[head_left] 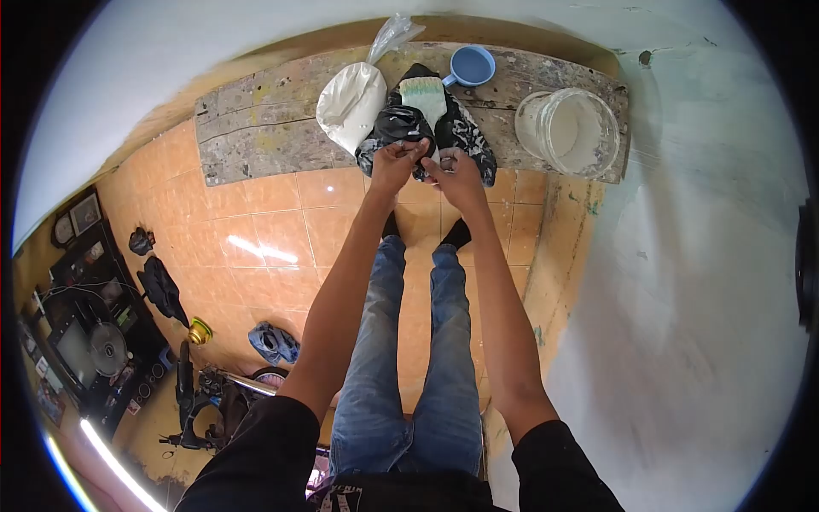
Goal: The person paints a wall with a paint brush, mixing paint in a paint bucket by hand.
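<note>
Both hands meet at the near edge of a worn wooden bench, over a black cloth (465, 136) spotted with white. My left hand (394, 164) has its fingers pinched on a bunched part of that black cloth. Close beside it, my right hand (456, 175) is closed with fingers bent; what it grips is too small to make out. A wide brush (423, 98) with pale green-tinged bristles lies on the cloth just beyond the hands. Left of the cloth rests a clear plastic bag of white powder (351, 107).
The paint-stained bench (256, 119) also holds a blue mug (471, 66) at the back and a white-smeared bucket (580, 132) at the right. A pale wall (682, 282) rises on the right. Blue cloth (274, 342) lies on the tiled floor, near a bicycle (217, 410).
</note>
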The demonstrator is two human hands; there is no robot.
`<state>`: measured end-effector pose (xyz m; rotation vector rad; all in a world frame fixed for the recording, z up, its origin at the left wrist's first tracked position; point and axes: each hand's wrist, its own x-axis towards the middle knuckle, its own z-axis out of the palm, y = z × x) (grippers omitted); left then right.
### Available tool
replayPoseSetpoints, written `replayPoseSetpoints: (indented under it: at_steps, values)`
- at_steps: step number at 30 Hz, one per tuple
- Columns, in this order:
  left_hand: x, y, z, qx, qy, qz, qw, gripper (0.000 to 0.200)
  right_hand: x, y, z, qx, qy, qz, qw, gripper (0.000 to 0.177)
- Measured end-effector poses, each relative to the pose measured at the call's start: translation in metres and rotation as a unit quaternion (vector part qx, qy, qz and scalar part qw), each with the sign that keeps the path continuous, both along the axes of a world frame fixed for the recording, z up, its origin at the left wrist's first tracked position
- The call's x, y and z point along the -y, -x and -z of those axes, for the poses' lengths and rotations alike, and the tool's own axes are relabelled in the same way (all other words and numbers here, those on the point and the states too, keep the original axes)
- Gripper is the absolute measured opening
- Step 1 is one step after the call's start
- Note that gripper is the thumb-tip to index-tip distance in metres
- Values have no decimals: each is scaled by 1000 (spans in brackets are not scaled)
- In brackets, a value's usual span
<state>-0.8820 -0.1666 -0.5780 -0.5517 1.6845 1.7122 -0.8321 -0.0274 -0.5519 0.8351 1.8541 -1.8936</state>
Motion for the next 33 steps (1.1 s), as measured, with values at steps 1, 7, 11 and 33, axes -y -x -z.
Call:
replayPoseSetpoints:
  at_steps: [1,7,11,33]
  values:
    - [0,4,-9,-5,20,14,1000,22,-5,0,-1,-2,4,9,1000,43]
    - [-6,14,-43,-32,101,33,994,20,-39,13,-13,9,-8,-2,1000,40]
    - [-6,6,-26,-71,64,37,995,19,-34,29,-18,-61,-270,-125,953,42]
    - [-27,-24,-49,-109,44,-167,979,20,-20,-48,-82,-125,-363,-28,923,31]
